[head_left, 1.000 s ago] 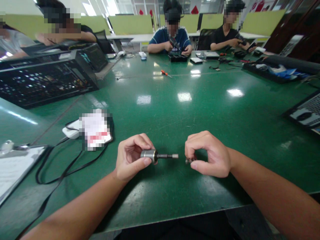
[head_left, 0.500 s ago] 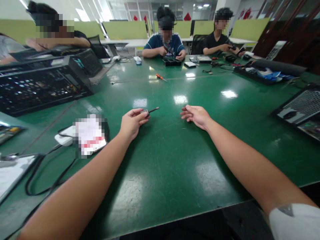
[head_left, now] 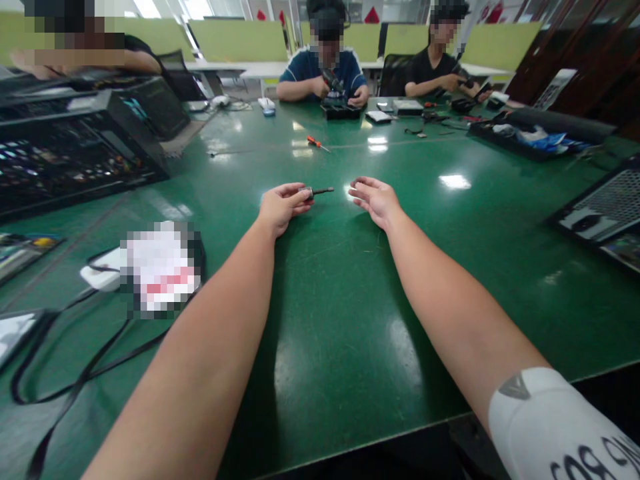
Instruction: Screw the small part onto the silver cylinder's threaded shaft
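My left hand (head_left: 284, 208) is closed on a small dark tool with a thin shaft (head_left: 321, 191). The shaft points right and ends in a lighter tip; the tool's thicker end is partly covered by my fingers. Across a short gap, my right hand (head_left: 379, 202) hovers with its fingers curved and apart. A dark spot shows near its upper fingertips, too small to make out. Both hands are above the green table (head_left: 330, 320), with the shaft's tip between them, nearer the left hand.
An orange screwdriver (head_left: 315, 142) lies farther back. Left are a black computer case (head_left: 75, 153), a white adapter (head_left: 103, 270) and black straps (head_left: 95, 360). A case panel (head_left: 607, 207) and a black tray (head_left: 530, 143) are on the right. Several people sit across the table.
Both hands have moved farther out over the table and closer together. The tool has turned to lie nearly level. The fingers of my right hand have spread from a pinch.
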Motion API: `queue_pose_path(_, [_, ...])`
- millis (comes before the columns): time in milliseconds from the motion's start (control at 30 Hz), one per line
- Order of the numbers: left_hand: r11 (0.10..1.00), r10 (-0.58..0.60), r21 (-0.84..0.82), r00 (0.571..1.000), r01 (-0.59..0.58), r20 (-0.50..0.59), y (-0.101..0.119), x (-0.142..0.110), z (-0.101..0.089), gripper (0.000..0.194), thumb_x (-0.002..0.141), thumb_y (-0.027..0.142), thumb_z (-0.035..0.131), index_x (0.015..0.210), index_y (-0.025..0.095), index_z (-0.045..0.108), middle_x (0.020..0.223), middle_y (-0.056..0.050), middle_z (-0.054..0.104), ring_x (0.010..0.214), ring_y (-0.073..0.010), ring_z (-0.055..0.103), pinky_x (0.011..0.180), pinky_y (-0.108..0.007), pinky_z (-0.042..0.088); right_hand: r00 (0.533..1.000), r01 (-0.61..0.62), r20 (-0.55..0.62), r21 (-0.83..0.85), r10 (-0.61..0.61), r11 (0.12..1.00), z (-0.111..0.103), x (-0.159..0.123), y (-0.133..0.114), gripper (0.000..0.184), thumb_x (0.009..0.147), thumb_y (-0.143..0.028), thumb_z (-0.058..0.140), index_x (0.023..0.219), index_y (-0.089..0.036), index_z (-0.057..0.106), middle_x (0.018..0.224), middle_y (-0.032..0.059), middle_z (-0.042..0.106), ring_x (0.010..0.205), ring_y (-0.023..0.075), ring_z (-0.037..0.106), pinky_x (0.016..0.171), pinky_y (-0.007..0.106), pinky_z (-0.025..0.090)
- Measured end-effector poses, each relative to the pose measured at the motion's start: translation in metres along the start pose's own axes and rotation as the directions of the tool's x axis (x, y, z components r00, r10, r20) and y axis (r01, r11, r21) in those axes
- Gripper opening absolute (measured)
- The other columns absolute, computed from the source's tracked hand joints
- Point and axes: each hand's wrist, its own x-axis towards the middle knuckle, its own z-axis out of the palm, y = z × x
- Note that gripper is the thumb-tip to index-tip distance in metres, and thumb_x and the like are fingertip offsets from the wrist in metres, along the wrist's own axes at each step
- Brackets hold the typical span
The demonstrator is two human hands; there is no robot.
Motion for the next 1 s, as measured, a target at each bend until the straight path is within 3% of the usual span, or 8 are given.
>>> queue_pose_path(200, [1.000, 0.029, 0.000, 0.998, -0.029, 0.053, 0.000, -0.008, 0.000, 0.038, 0.067, 0.015, 0.091, 0.098, 0.014, 0.070, 0.091, -0.005, 0.074, 0.077, -0.0156, 0.075, 0.081, -0.034, 0.063, 0.998, 0.013, 0.065, -0.016, -0.012, 1.000, 0.028, -0.002, 0.012, 0.018, 0.084, -0.012, 0.071, 0.099, -0.022, 0.066, 0.103, 0.0013, 0.076, 0.098, 0.0128, 0.073, 0.089, 0.030, 0.057])
queue_pose_path(367, [1.000, 0.019, -0.007, 0.994, -0.018, 0.110, 0.001, -0.011, 0.001, 0.040, 0.065, 0.017, 0.093, 0.098, 0.014, 0.071, 0.092, -0.006, 0.077, 0.077, -0.0172, 0.075, 0.078, -0.034, 0.064, 0.996, 0.018, 0.084, -0.046, -0.014, 0.999, 0.025, -0.005, 0.011, 0.018, 0.084, -0.013, 0.072, 0.098, -0.022, 0.066, 0.102, 0.0016, 0.076, 0.092, 0.0126, 0.074, 0.088, 0.031, 0.058])
queue_pose_path(700, [0.998, 0.041, -0.044, 0.994, -0.036, 0.098, -0.002, -0.009, -0.001, 0.039, 0.066, 0.017, 0.092, 0.098, 0.014, 0.070, 0.091, -0.005, 0.074, 0.077, -0.0164, 0.076, 0.080, -0.034, 0.063, 0.995, 0.009, 0.101, -0.098, 0.001, 0.995, 0.027, -0.011, 0.008, 0.023, 0.087, -0.022, 0.077, 0.102, -0.023, 0.059, 0.097, -0.0001, 0.075, 0.086, 0.0128, 0.075, 0.083, 0.029, 0.058])
queue_pose_path(1000, [0.998, 0.021, -0.067, 0.989, -0.011, 0.146, 0.005, -0.015, -0.001, 0.043, 0.062, 0.019, 0.095, 0.096, 0.014, 0.071, 0.090, -0.006, 0.077, 0.074, -0.0171, 0.076, 0.077, -0.034, 0.063, 0.993, 0.030, 0.117, -0.159, -0.011, 0.987, 0.028, -0.014, 0.006, 0.015, 0.090, -0.025, 0.076, 0.096, -0.021, 0.063, 0.091, 0.0009, 0.075, 0.074, 0.0100, 0.069, 0.060, 0.018, 0.047])
